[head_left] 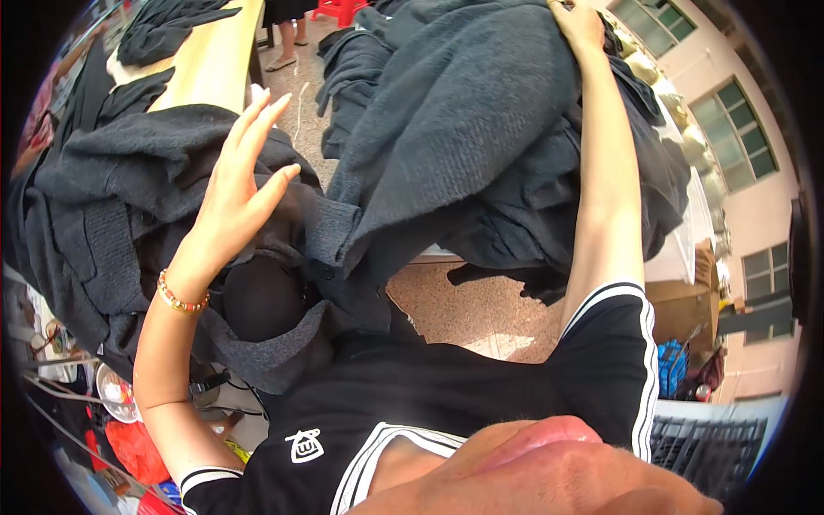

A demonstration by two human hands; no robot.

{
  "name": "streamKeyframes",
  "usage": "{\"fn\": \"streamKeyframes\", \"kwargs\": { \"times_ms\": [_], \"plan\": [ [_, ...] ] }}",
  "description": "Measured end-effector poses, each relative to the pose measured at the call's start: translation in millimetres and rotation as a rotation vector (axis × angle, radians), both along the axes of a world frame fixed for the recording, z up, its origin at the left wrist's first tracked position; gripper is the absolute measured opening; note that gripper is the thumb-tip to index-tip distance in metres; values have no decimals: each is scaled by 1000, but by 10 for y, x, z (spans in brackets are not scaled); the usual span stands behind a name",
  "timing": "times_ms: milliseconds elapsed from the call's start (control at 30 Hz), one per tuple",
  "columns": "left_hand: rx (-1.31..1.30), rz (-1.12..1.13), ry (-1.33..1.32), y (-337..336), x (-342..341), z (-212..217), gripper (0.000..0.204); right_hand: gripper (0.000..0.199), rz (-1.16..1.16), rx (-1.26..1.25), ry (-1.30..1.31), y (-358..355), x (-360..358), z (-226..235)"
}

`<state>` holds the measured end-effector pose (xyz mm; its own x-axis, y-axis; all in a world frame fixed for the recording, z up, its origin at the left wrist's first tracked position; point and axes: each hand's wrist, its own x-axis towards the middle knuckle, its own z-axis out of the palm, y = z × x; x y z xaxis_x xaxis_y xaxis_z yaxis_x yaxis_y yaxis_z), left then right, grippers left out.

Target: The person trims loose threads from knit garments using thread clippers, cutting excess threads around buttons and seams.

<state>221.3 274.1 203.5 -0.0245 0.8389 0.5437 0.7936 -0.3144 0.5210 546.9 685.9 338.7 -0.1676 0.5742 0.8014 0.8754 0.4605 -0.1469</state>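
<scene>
My right hand sits at the top edge on the dark grey knit garment, fingers cut off by the frame and sunk in the fabric, so I can't tell if it's gripping or just pressing. My left hand is released, fingers spread flat, just above a second dark knit heap on the left; the wooden table under it is mostly buried. Speckled floor shows between piles, tight room.
</scene>
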Motion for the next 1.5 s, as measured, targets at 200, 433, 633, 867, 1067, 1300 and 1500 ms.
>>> {"fn": "streamKeyframes", "kwargs": {
  "times_ms": [200,433,633,867,1067,1300,1500],
  "plan": [
    [-12,140,112,-462,-25,-65,68,80,-81,-115,-280,419,-319,-52],
    [-247,628,207,-1176,-416,-547,80,86,-139,-536,-444,935,23,41],
    [-141,524,79,-1156,-372,-479,76,76,-3,-315,-77,1040,234,-447],
    [-77,462,170,-900,-331,-267,75,29,510,-407,228,-734,412,-988],
    [-47,420,186,-886,-384,-447,71,25,643,-582,1452,-1977,758,-1389],
    [-24,75,98,-274,8,31,64,50,1415,-866,1498,-2953,653,-1655],
    [58,-224,288,742,696,68,94,87,1356,-618,1356,-3665,587,-1332]
  ]
}}
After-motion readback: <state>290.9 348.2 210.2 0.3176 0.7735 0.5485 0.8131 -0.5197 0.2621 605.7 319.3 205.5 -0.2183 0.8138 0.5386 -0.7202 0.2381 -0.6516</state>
